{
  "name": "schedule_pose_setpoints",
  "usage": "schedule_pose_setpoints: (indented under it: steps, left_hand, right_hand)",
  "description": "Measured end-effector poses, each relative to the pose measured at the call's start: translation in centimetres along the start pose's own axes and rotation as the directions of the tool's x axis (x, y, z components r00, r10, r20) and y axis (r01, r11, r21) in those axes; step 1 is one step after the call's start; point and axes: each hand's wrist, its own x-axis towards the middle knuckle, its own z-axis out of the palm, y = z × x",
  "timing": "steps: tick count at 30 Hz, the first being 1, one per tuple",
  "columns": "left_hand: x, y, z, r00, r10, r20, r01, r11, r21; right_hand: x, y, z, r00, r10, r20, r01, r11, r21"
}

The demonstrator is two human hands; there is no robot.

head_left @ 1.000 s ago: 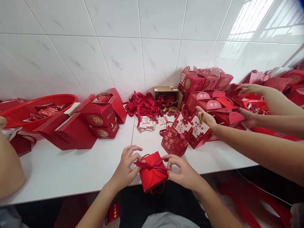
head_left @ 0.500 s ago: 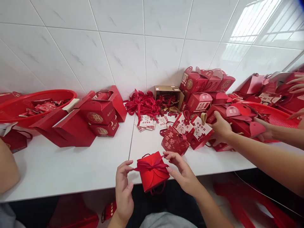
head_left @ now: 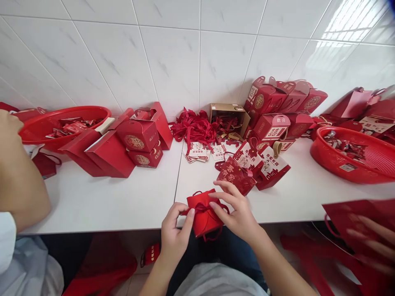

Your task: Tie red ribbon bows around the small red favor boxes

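A small bright red gift box (head_left: pixel 207 223) sits at the table's front edge, its top toward me. Across it runs a dark red ribbon (head_left: pixel 202 208) tied in a bow, and thin cord handles show at its sides. My left hand (head_left: pixel 176 230) pinches the ribbon's left side between thumb and fingers. On the other side, my right hand (head_left: pixel 237 207) has thumb and index finger closed on the ribbon by the knot, its other fingers raised. Just behind the box stand printed red gift boxes (head_left: pixel 236 176) with ribbon loops.
Loose red ribbons (head_left: pixel 194 128), white printed cards (head_left: pixel 199 151) and an open cardboard box (head_left: pixel 230 107) lie behind. Stacked boxes (head_left: pixel 271 98) and red baskets (head_left: pixel 342 172) flank them. A co-worker's blurred hand (head_left: pixel 370 234) holds a red bag at right; another person's arm (head_left: pixel 21 176) is at left.
My left hand has closed in on the ribbon, and my right fingers have moved onto the bow. The co-worker's hands and the boxes they held have left the right stack. The view has shifted slightly.
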Motion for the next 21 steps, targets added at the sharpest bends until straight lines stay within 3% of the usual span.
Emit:
schedule_pose_setpoints:
  steps: [8,14,21]
  left_hand:
    - [-1.4,-1.0,-0.8,0.983,0.182,-0.025,-0.181,0.983,0.04]
    - [-1.9,-1.4,-1.3,0.928,0.371,0.005,-0.367,0.916,0.16]
    - [-2.3,-1.6,-1.7,0.979,0.189,0.071,-0.199,0.966,0.165]
  right_hand:
    - [0.3,-0.2,0.8,0.994,0.044,0.095,-0.038,0.997,-0.059]
    - [0.2,-0.3,0.7,0.99,0.093,0.107,-0.091,0.996,-0.015]
    - [0.0,0.1,1.2,0.996,0.048,0.073,-0.045,0.998,-0.038]
